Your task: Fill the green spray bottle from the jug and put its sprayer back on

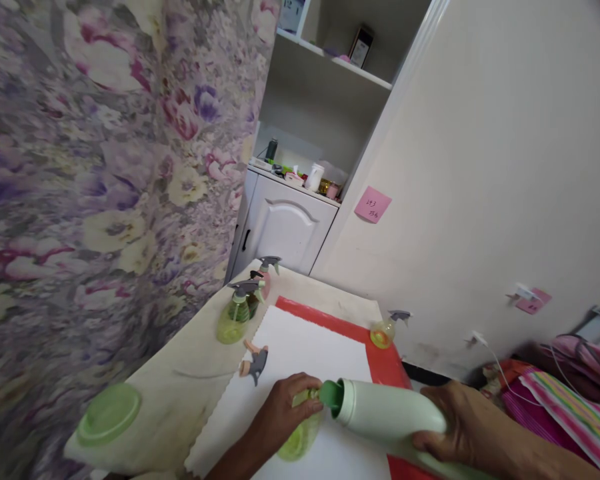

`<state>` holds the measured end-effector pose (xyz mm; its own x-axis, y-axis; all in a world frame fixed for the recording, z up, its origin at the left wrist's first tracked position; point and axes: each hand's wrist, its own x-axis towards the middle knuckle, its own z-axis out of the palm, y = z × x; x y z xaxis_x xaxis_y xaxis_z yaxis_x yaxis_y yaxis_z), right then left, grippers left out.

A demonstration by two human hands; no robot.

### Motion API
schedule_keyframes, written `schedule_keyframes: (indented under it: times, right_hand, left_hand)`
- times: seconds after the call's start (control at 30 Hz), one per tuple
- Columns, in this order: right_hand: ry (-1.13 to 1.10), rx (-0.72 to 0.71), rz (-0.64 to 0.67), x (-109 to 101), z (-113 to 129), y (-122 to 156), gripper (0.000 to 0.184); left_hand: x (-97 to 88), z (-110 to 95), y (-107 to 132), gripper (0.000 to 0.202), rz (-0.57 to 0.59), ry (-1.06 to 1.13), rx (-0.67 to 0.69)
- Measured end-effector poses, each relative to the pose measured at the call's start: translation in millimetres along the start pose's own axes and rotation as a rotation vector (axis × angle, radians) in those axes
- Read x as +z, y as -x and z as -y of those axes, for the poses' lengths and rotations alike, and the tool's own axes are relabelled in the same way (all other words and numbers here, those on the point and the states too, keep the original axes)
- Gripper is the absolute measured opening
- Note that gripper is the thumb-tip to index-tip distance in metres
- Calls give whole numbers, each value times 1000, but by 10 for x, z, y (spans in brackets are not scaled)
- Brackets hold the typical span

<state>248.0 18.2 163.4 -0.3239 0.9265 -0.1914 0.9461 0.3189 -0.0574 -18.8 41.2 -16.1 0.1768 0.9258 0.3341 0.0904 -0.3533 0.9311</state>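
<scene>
My left hand [291, 401] is wrapped round the neck of a clear yellow-green spray bottle [299, 440] without its top, upright on the white sheet. In my right hand [447, 423] is a pale green pitcher [387, 408], tipped almost on its side. Its darker green spout [331, 395] points left at the mouth of the spray bottle; my fingers partly hide whether they touch. I cannot make out any flowing liquid. A grey and pinkish spray head [255, 367] with a thin tube lies left of my left hand. Further left lies a round green lid [109, 413].
Several spray bottles stand at the table's back left, including a yellow-green one [233, 323]. Another spray bottle [381, 332] is at the right, on the red sheet [325, 321] under the white paper [320, 340]. A flowered curtain [115, 200] hangs along the left.
</scene>
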Motion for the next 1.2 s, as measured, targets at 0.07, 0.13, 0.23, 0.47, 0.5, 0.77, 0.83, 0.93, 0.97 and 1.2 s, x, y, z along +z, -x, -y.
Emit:
schedule_keyframes:
  times: [0.07, 0.13, 0.23, 0.47, 0.5, 0.77, 0.83, 0.93, 0.97, 1.2]
  right_hand:
    - [-2, 8, 8, -4, 7, -2, 28]
    - [-5, 1, 6, 6, -6, -5, 28]
    - [-9, -19, -6, 39, -45, -13, 28]
    - [-9, -22, -3, 31, -37, -14, 28]
    - [-6, -21, -6, 24, -29, -13, 28]
    - [-9, -19, 10, -21, 21, -1, 29]
    - [-2, -13, 3, -20, 24, 0, 27]
    - [-3, -13, 1, -2, 5, 1, 26]
    - [-8, -17, 2, 4, -4, 1, 26]
    - [-1, -6, -2, -5, -13, -7, 27]
  left_hand:
    - [-1, -5, 4, 16, -5, 1, -5]
    - [-4, -9, 8, 16, -6, -3, -8]
    - [-7, 0, 9, 17, -5, -8, -4]
    - [1, 23, 10, 17, -6, -9, -1]
    - [2, 16, 10, 17, -4, -9, 0]
    - [2, -13, 3, 16, -1, -11, -2]
    - [5, -8, 6, 16, -4, -11, -3]
    - [13, -5, 10, 17, -6, -10, -6]
    - [16, -5, 10, 17, -6, -10, -7]
    - [17, 16, -9, 17, -2, -8, -2]
